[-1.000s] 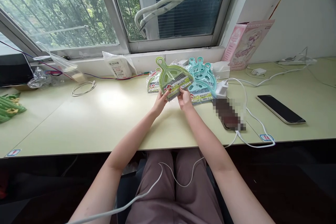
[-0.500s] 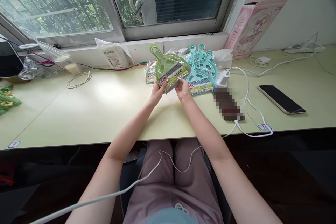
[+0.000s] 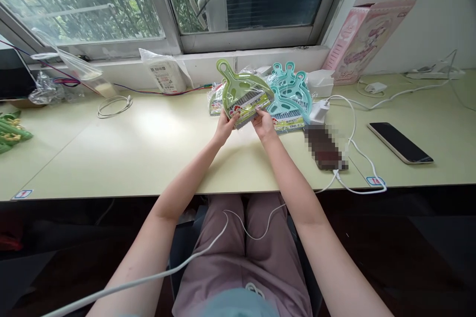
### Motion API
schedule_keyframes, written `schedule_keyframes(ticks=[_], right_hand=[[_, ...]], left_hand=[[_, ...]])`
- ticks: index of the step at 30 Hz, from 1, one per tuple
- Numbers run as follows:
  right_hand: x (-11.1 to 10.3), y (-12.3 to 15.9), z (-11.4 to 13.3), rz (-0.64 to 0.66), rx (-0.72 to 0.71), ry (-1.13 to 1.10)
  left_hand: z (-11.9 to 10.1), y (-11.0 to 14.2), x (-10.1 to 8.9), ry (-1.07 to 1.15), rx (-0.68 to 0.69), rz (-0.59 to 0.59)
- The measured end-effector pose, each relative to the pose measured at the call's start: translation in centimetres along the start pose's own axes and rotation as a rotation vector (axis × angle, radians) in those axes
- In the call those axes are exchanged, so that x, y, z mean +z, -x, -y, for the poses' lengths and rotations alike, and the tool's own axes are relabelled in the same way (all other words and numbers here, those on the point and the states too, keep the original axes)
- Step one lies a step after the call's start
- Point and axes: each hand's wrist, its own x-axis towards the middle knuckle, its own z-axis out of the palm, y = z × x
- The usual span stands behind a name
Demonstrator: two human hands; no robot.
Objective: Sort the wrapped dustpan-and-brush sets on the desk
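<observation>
Both hands grip a small green dustpan-and-brush set in clear plastic wrap, its handle pointing up and to the left. My left hand is closed on the lower left edge, with the thumb over the printed label. At the lower right edge, my right hand pinches the same pack. Several teal dustpan sets, also wrapped, lie overlapping just to the right. Another wrapped pack shows partly behind the green one.
A blurred-out dark device with a white cable lies right of my hands, near a white charger. Farther right is a phone. A pink box stands by the wall; a coiled cable lies left.
The view has shifted slightly, so the desk sits a little differently in it. Both hands keep hold of the green dustpan set, which stays in nearly the same pose.
</observation>
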Motion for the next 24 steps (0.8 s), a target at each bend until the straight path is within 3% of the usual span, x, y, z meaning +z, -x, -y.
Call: schedule_keyframes(ticks=[11,24], right_hand=[[-1.9,-1.9,1.0,0.182,-0.022,0.211],[-1.8,-1.7,1.0,0.157,0.016,0.226]], left_hand=[[-0.2,-0.2,0.0,-0.039,0.069,0.042],[0.1,-0.4,-0.7,-0.078,0.099,0.034]])
